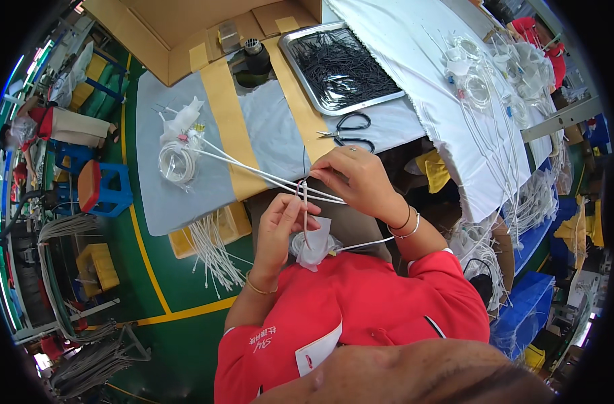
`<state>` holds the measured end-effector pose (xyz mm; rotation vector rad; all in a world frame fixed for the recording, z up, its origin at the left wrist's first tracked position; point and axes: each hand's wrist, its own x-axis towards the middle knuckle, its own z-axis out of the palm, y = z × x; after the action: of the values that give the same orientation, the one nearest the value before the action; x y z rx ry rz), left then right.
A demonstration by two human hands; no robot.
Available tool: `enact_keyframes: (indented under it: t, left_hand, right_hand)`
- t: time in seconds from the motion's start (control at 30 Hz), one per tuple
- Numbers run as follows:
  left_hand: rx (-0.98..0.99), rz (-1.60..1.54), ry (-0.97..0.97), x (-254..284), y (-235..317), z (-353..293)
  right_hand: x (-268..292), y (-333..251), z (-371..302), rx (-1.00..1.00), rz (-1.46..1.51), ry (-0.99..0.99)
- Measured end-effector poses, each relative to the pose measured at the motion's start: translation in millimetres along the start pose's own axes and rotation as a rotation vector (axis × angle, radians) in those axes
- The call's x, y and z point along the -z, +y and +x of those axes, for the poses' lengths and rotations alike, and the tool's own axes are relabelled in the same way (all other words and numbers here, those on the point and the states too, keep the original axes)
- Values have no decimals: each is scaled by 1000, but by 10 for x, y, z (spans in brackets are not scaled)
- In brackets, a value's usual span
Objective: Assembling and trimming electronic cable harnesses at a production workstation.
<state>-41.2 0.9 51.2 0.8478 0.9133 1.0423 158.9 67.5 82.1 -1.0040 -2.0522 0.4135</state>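
My left hand (280, 219) is closed on a thin white cable (305, 214), which stands upright between its fingers. At the top of that cable my right hand (355, 176) is closed in a pinch on a thin black strip (304, 161). Several white cables (253, 170) run behind my fingers from a coiled white cable bundle (179, 161) on the table. A second coil with a white wrapping (315, 248) rests at my lap. Black-handled scissors (352, 131) lie on the table beyond my right hand.
Beyond the scissors a metal tray (327, 112) holds many thin black strips. A dark cylindrical tool (255, 57) stands beside a cardboard box (145, 34). White cloth (448, 151) with coiled cables covers the right side. Loose cables hang over a yellow bin (234, 225); a blue stool (115, 192) stands left.
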Motion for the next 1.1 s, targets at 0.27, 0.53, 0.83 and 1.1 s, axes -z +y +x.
enact_keyframes:
  t: [0.27, 0.53, 0.83, 1.1]
  left_hand:
    - [19, -78, -132, 25, -54, 23]
    - [-1, -106, -170, 29, -64, 43]
    - [28, -164, -202, 58, -41, 86]
    - [48, -181, -207, 70, -88, 99]
  right_hand:
    - [52, 88, 54, -432, 695, -178]
    - [2, 100, 17, -509, 930, -319]
    - [-38, 193, 47, -531, 1057, -296]
    - [-79, 199, 6, -581, 1113, -383]
